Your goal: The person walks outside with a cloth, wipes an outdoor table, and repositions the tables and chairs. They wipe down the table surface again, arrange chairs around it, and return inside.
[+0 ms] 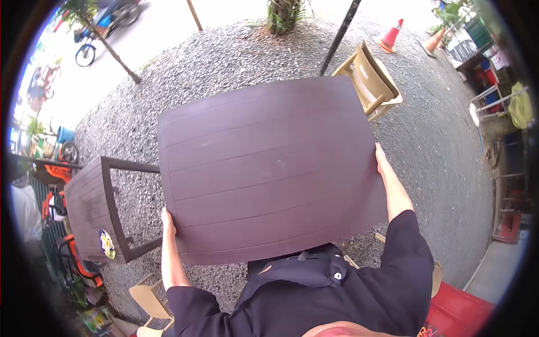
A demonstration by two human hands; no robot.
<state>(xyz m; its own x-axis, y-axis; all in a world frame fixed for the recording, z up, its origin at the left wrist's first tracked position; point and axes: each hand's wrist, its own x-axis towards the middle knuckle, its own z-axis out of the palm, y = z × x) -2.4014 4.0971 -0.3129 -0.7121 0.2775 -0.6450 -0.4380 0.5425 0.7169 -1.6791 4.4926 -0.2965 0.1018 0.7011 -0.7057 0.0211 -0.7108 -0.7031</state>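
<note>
A large dark brown tabletop [269, 174] with plank-like grooves spans the middle of the view in front of my body. My left hand [169, 222] grips its left edge near the lower corner, with most of the fingers hidden beneath. On the opposite side my right hand [382, 159] is closed on the right edge, its fingers partly out of sight. Whether legs are attached under the top cannot be seen. Just left of it stands a second brown slatted table [84, 213], tipped on its side, with a dark leg frame and a flower-shaped decoration [107, 244].
Beige chairs [370, 81] stand beyond the far right corner, with another chair [150, 300] at lower left. Gravel [230, 56] covers the ground. A dark pole [339, 36], a thin tree [112, 50] and traffic cones [391, 36] rise farther off. A red table [457, 309] is behind at right.
</note>
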